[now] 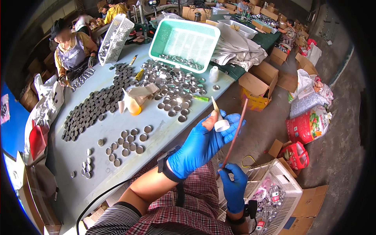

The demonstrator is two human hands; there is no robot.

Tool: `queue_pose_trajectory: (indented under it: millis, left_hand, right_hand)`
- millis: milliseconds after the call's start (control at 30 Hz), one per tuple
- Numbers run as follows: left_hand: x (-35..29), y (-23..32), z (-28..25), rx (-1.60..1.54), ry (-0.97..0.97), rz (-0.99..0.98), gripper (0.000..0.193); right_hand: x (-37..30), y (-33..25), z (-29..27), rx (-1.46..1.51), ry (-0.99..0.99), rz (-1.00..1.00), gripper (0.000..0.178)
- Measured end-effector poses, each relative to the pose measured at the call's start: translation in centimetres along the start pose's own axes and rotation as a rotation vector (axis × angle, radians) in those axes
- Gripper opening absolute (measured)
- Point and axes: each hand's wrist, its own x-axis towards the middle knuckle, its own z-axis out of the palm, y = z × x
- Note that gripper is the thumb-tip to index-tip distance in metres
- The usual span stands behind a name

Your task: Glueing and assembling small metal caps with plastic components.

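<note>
My left hand (pixel 197 143), in a blue glove with the thumb tip bare, is raised off the table's right edge. Between its thumb and fingers is a white screw cap with a pointed nozzle (pixel 222 125), its open underside showing. Lower and to the right, my blue-gloved right hand (pixel 234 184) is closed around a thin reddish-brown rod (pixel 235 137). This rod slants upward past the left fingertips, and I cannot tell whether it touches them. On the table nearest the left hand lie many small round metal cups (pixel 172 105).
Dark discs (pixel 94 107) cover the middle of the grey table (pixel 156 135). A mint basket (pixel 156 43) and a small white bottle (pixel 214 74) stand farther back. A co-worker (pixel 74 49) sits across. At my right are a white crate (pixel 291 192), an open carton (pixel 260 84) and sacks (pixel 305 125).
</note>
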Motion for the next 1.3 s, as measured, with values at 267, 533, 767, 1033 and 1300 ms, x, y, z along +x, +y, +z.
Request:
queue_pose_trajectory:
  millis: [267, 533, 767, 1033, 1300]
  left_hand:
    - [-0.1, -0.3, -0.4, -0.115, 0.082, 0.042, 0.041]
    - [0.9, 0.6, -3.4, -0.378, 0.063, -0.047, 0.043]
    - [1.2, 0.6, -3.1, -0.413, 0.163, -0.031, 0.038]
    - [1.0, -0.1, -2.0, -0.209, 0.299, 0.041, 0.033]
    - [0.8, -0.1, -3.2, -0.172, 0.286, 0.012, 0.035]
  right_hand:
    - [-0.4, 0.2, 0.1, -0.138, 0.108, -0.025, 0.014]
    - [-1.1, -0.5, -2.7, -0.313, 0.243, -0.193, 0.02]
    - [-0.7, -2.7, -4.2, -0.534, 0.294, -0.245, 0.024]
    - [0.1, -2.9, -4.0, -0.61, 0.265, -0.332, 0.024]
    - [0.1, -0.6, -3.7, -0.11, 0.059, 0.12, 0.016]
